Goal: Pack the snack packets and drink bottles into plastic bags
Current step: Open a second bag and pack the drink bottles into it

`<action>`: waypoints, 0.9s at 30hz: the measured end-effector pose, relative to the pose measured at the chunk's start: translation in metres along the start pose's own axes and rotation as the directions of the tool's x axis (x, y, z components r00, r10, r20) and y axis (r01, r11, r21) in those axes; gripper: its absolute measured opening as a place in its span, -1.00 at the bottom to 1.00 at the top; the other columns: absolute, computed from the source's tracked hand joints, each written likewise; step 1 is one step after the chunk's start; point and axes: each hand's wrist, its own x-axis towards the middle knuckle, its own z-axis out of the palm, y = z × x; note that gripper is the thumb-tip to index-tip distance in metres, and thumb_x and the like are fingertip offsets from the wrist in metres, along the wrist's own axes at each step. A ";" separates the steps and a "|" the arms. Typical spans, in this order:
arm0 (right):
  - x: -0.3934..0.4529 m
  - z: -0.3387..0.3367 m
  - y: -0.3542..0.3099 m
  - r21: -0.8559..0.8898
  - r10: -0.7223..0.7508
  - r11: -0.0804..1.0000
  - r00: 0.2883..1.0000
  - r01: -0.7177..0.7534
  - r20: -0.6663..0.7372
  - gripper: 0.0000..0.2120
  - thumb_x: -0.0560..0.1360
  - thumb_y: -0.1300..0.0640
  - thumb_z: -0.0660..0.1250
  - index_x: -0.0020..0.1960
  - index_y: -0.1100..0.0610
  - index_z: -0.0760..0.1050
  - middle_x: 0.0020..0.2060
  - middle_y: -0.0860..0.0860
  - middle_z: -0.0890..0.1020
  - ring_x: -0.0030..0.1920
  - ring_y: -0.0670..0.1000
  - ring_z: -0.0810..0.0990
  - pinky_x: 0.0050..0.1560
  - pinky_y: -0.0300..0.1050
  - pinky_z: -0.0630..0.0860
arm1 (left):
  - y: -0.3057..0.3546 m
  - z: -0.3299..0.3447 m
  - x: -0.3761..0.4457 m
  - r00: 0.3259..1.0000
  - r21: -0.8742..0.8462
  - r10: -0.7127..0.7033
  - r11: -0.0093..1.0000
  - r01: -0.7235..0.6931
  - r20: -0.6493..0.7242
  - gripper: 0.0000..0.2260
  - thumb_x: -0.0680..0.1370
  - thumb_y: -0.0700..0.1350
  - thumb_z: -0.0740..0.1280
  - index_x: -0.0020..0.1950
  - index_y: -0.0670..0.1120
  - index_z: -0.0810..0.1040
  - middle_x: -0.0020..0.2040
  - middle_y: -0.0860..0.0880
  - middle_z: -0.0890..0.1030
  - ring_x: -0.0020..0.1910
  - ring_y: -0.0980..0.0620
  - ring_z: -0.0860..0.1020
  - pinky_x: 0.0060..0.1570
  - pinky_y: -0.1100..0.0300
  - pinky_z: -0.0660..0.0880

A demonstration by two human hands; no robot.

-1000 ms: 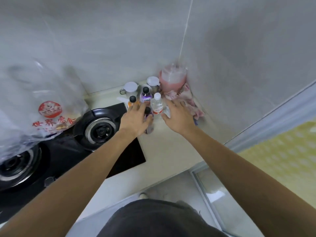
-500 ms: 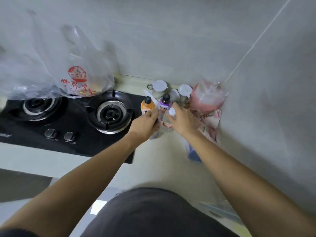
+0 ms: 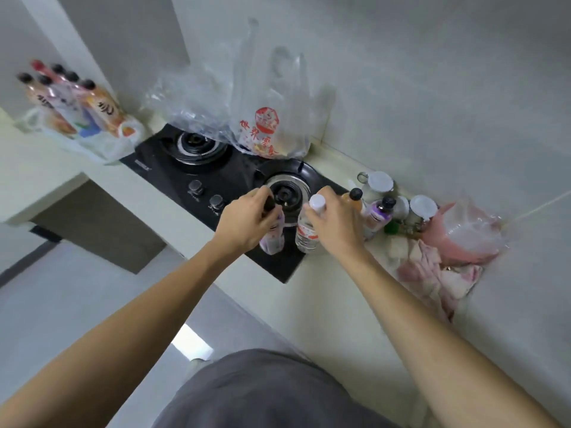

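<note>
A: Entry, head view. Left hand (image 3: 244, 222) grips a purple-labelled bottle (image 3: 272, 237) by its neck, fingers curled round the dark cap. Bottle hangs upright over the front edge of the black gas stove (image 3: 222, 177).

B: Right hand?

A: Right hand (image 3: 335, 223) holds a clear water bottle (image 3: 306, 234) near its white cap, fingers wrapped round the neck. The two bottles sit just beside each other, over the right burner (image 3: 285, 193).

B: Bags?

A: One clear plastic bag with red print (image 3: 268, 131) stands behind the burners against the wall. A second bag (image 3: 92, 143), far left on the counter (image 3: 333, 304), holds several upright bottles (labels blurred).

B: Remaining stock?

A: An orange bottle (image 3: 355, 200) and another purple bottle (image 3: 378, 214) stand right of the stove, beside white-lidded jars (image 3: 381, 183). Pink bag (image 3: 460, 239) and cloth (image 3: 432, 273) in the corner.
</note>
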 end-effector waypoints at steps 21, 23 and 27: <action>0.093 0.197 -0.426 0.289 -0.159 0.949 0.982 0.124 0.098 -0.72 0.55 -0.10 0.45 0.03 0.11 0.54 -0.19 -0.01 0.63 -0.18 0.06 0.56 -0.23 -0.09 0.35 | -0.377 -0.293 -0.092 0.934 0.076 -0.291 0.947 0.312 -0.208 -0.77 0.60 0.08 0.33 -0.02 -0.05 0.40 -0.07 -0.02 0.56 -0.15 -0.09 0.51 -0.24 0.04 0.40; 0.111 0.212 -0.451 0.295 -0.174 0.945 0.980 0.139 0.094 -0.73 0.55 -0.08 0.45 0.06 0.11 0.55 -0.16 -0.03 0.62 -0.18 0.03 0.55 -0.22 -0.10 0.37 | -0.402 -0.309 -0.081 0.931 0.086 -0.283 0.947 0.309 -0.230 -0.77 0.60 0.10 0.32 -0.01 -0.05 0.40 -0.06 -0.01 0.56 -0.15 -0.09 0.51 -0.21 0.01 0.45; 0.155 0.251 -0.481 0.297 -0.197 0.941 0.976 0.163 0.089 -0.74 0.54 -0.10 0.47 0.02 0.06 0.52 -0.17 -0.04 0.64 -0.17 0.07 0.62 -0.21 -0.02 0.53 | -0.448 -0.327 -0.046 0.926 0.076 -0.279 0.949 0.307 -0.253 -0.78 0.60 0.10 0.32 -0.01 -0.02 0.40 -0.06 0.00 0.58 -0.15 -0.09 0.51 -0.19 -0.03 0.50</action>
